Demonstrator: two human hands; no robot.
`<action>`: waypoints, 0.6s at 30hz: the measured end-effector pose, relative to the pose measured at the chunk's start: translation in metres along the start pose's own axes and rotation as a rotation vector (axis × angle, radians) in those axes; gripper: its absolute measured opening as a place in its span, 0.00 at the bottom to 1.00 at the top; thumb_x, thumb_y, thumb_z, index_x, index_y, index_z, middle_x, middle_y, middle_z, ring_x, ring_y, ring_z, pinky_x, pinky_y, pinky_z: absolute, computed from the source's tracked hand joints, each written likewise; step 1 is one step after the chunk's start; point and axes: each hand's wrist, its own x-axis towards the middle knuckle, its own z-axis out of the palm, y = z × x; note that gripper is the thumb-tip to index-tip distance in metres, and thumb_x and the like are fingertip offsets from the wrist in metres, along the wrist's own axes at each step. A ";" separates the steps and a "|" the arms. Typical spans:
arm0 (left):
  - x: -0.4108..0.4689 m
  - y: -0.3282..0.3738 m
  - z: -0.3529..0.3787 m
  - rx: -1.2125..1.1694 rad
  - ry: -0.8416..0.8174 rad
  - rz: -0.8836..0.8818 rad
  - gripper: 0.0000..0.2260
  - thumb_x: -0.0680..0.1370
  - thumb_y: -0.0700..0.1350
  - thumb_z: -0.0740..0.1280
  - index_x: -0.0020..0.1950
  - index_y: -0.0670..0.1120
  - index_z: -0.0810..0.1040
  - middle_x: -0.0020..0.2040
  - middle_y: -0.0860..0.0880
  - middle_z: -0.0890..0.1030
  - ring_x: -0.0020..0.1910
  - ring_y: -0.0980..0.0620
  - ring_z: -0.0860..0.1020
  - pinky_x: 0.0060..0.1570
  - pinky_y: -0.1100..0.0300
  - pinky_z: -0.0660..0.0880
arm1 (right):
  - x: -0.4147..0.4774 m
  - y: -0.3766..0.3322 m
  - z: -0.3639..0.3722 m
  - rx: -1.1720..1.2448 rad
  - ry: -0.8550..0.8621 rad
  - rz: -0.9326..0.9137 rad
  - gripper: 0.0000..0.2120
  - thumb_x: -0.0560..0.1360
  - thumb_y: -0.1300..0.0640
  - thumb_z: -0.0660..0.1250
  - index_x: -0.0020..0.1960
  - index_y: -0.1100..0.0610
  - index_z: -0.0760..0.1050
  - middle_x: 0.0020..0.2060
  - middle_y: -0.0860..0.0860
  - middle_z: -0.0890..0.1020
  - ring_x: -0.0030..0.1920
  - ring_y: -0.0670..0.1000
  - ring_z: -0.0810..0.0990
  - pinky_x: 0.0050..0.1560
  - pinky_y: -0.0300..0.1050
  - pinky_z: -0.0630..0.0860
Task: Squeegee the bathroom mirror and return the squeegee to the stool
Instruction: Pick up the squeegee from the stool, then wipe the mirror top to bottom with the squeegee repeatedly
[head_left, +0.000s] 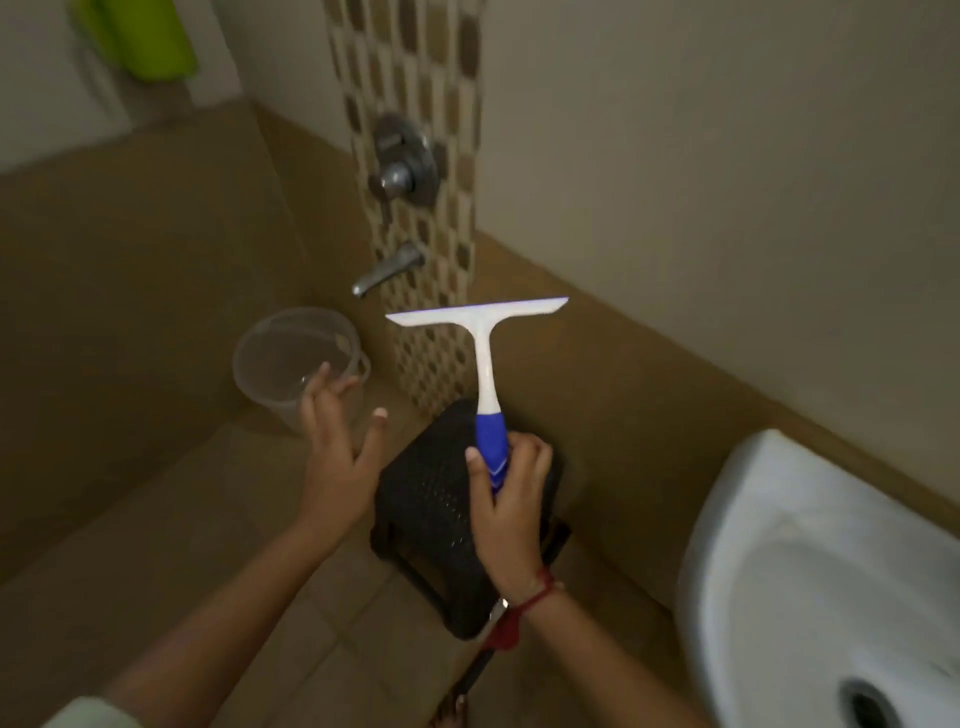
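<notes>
A squeegee with a white head and a blue grip stands upright above a black perforated stool on the tiled floor. My right hand is closed around the blue grip, blade end up and clear of the stool. My left hand hovers left of the stool with fingers spread and nothing in it. The mirror is out of view.
A clear plastic bucket stands on the floor beyond my left hand, under a metal spout and a mixer valve on the mosaic tile strip. A white washbasin juts out at the lower right. A green item hangs at the top left.
</notes>
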 end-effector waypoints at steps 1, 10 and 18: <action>0.004 0.015 -0.011 -0.015 0.038 0.038 0.21 0.79 0.40 0.63 0.68 0.52 0.60 0.70 0.39 0.62 0.66 0.57 0.63 0.64 0.67 0.61 | 0.006 -0.020 -0.016 0.028 0.009 -0.071 0.07 0.77 0.52 0.64 0.50 0.55 0.70 0.47 0.51 0.70 0.44 0.40 0.71 0.46 0.24 0.66; 0.057 0.145 -0.037 -0.055 0.053 0.199 0.24 0.77 0.43 0.64 0.69 0.34 0.63 0.70 0.35 0.63 0.71 0.38 0.62 0.71 0.46 0.59 | 0.063 -0.156 -0.138 0.079 0.225 -0.476 0.08 0.75 0.48 0.63 0.51 0.46 0.66 0.42 0.38 0.68 0.36 0.40 0.70 0.36 0.27 0.68; 0.088 0.300 -0.006 -0.245 0.019 0.601 0.26 0.77 0.46 0.65 0.72 0.46 0.59 0.74 0.44 0.60 0.74 0.47 0.59 0.72 0.51 0.59 | 0.084 -0.242 -0.237 0.038 0.564 -0.706 0.10 0.75 0.49 0.64 0.52 0.50 0.67 0.42 0.47 0.72 0.35 0.45 0.72 0.34 0.31 0.71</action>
